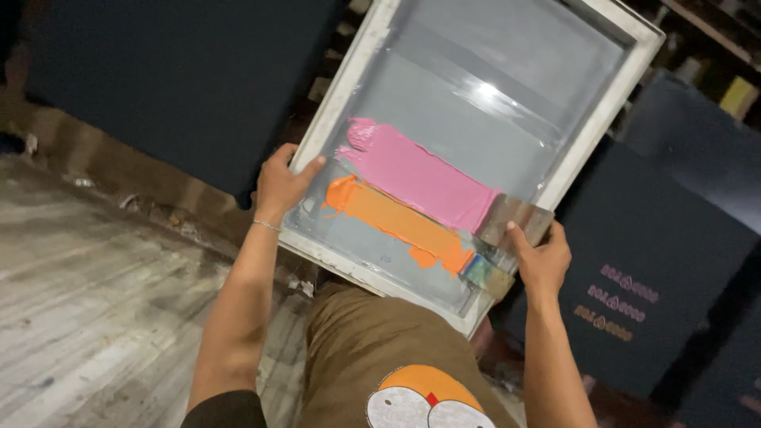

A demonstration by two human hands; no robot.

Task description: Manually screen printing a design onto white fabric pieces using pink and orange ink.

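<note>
Nearest the camera, a brown shirt with an orange-and-white print point(420, 396) fills the bottom edge. Above it, both hands carry a white-framed screen point(468, 150) tilted in the air. The left hand point(279, 184) grips the frame's left side, thumb over the rim. The right hand point(543, 257) clamps the frame's lower right corner together with a squeegee point(507, 238) lying against the mesh. Two ink bands, orange point(396, 222) and pink point(420, 174), sit undrawn across the lower mesh; the upper part is bare grey. To the right, a dark cloth point(634, 301) already shows pale printed marks. Farther off lie more dark panels point(182, 79) and, left, a worn wooden floor point(87, 261).
</note>
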